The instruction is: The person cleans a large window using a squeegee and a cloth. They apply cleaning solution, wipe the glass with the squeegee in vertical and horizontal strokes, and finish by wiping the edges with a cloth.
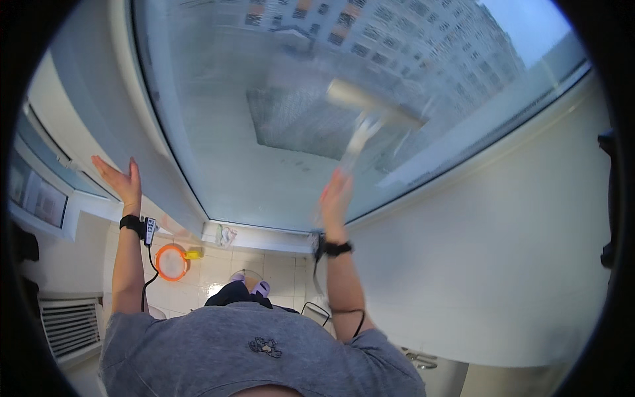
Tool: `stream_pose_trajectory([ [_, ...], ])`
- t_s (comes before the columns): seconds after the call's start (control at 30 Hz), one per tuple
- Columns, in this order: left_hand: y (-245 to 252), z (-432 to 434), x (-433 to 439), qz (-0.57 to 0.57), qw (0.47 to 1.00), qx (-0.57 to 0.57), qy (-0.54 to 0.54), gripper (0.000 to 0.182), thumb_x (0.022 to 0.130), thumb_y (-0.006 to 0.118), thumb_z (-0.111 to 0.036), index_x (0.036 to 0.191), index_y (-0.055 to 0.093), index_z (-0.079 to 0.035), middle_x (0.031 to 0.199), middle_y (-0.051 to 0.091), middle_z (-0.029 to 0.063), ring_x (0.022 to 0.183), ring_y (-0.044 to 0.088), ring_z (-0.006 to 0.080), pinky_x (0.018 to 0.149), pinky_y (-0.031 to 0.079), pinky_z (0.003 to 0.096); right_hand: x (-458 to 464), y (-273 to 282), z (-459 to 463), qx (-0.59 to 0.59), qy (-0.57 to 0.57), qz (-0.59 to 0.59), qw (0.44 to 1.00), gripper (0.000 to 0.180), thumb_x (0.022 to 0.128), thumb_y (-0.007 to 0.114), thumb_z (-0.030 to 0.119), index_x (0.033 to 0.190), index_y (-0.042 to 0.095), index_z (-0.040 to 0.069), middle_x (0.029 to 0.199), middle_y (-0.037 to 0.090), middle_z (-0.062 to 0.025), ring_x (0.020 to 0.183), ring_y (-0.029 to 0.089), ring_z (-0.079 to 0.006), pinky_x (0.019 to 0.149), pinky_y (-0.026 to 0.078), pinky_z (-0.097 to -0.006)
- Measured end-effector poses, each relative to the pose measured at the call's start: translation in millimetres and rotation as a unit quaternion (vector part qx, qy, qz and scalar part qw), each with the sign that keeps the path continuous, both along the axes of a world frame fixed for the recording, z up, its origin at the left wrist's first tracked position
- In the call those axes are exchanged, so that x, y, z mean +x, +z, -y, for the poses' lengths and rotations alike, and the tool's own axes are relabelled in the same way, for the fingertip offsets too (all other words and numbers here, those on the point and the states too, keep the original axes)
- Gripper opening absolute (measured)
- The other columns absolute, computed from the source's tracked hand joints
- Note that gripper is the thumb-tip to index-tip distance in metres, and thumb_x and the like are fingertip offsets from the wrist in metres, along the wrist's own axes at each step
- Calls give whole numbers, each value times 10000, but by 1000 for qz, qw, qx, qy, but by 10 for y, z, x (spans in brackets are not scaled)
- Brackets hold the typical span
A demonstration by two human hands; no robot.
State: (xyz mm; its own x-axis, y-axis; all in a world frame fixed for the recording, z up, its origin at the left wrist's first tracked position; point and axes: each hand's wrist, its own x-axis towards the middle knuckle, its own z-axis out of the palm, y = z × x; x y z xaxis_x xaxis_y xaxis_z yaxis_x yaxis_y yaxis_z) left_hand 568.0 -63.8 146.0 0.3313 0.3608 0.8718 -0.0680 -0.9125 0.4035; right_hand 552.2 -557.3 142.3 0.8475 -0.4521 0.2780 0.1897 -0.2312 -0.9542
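Observation:
My right hand [336, 201] grips the handle of a white window squeegee [362, 130], blurred by motion. The tool's wide head lies tilted against or close to the large wet window pane [218, 183]; contact cannot be made out. Streaks and droplets cover much of the glass, and buildings show through it. Off to the left, my left hand [120, 182] is raised with fingers spread and holds nothing. It is beside the white window frame [173, 193]; whether the palm presses on it is unclear. Both wrists wear black straps with cables.
An orange-rimmed basin [172, 263] stands on the tiled floor with a yellow object [193, 254] at its edge. A crumpled cloth or bag [225, 235] lies on the windowsill [268, 241]. A smooth white wall [446, 248] rises on the right; a louvred vent [71, 325] is lower left.

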Motion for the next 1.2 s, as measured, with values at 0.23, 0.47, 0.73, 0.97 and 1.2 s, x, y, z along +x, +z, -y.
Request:
stream_pose_trajectory([
  [0.23,32,30,0,4,1000,20,9,940,825,709,-224,1485,112,78,1538,151,303,1432,163,439,1158,173,490,223,578,998,-5,32,98,995,349,1024,449,391,840,465,95,517,420,2,394,425,-101,376,353,-252],
  [0.47,51,46,-11,2,1000,21,9,936,831,708,-239,1479,118,90,1539,155,300,1437,158,429,1164,158,487,-605,-1921,730,-12,-10,-152,988,322,999,507,359,1008,527,38,630,523,-14,477,492,-105,423,399,-271],
  [0.73,-2,-10,20,14,1000,7,3,942,817,721,-205,1492,121,62,1541,159,297,1437,160,431,1170,154,472,348,741,-402,-140,54,66,986,244,1000,529,271,961,463,39,640,499,-47,550,494,-131,490,396,-311],
  [0.97,37,19,-8,3,1000,2,11,929,803,715,-150,1492,128,58,1550,153,278,1443,152,423,1169,169,466,586,1040,-1669,-147,64,132,978,283,998,509,296,1060,448,26,752,606,-182,677,619,-349,615,471,-437],
  [1.2,16,46,-2,10,1000,-13,-2,911,791,707,-100,1496,145,33,1558,147,253,1449,139,414,1168,182,465,-175,-850,-1975,-83,113,-102,985,329,993,499,315,1116,448,14,814,629,-211,772,637,-387,680,473,-485],
])
